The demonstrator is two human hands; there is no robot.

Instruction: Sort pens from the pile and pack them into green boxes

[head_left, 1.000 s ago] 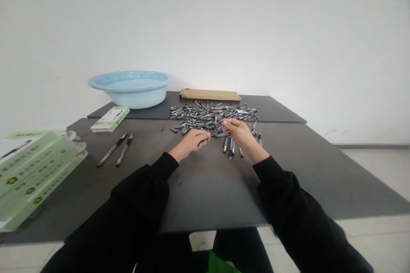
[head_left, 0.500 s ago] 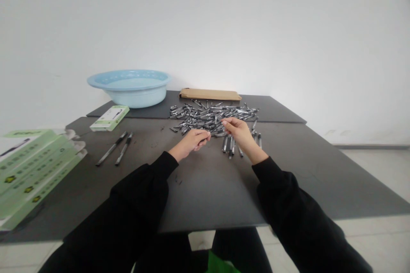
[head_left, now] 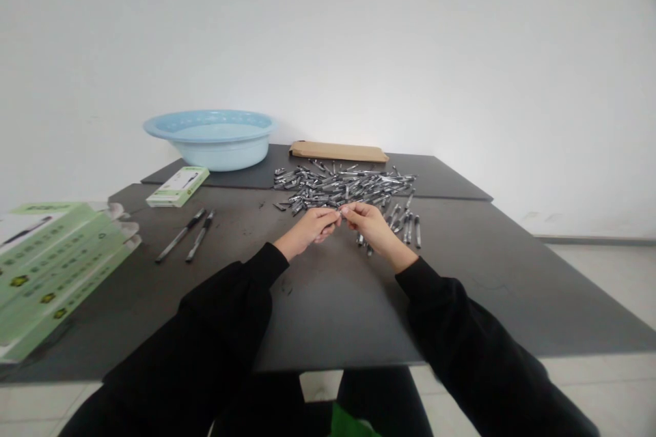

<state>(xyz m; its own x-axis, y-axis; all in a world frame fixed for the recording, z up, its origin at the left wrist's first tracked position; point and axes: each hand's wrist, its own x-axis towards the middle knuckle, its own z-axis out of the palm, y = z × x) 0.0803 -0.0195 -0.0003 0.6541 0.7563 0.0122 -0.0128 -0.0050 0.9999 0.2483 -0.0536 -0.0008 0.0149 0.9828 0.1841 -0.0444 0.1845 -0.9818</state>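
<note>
My left hand [head_left: 313, 228] is closed in front of the pile of pens [head_left: 348, 184], its fingers pinched round something small that I cannot make out. My right hand [head_left: 370, 224] is closed too, its fingertips meeting those of my left hand; what lies between them is hidden. Several pens [head_left: 408, 227] lie side by side just right of my right hand, partly covered by it. On the left of the table, two separate pens [head_left: 187, 235] lie slanted and nearly parallel.
A light blue basin [head_left: 218, 140] stands at the back left, with a small green and white box [head_left: 178, 186] before it. Larger green boxes [head_left: 56, 266] lie at the left edge. A flat brown cardboard piece [head_left: 338, 151] is behind the pens on the dark table [head_left: 338, 328].
My right hand has moved left and slightly down, so its fingertips now meet my left hand's. My left hand has barely moved. The view has shifted slightly.
</note>
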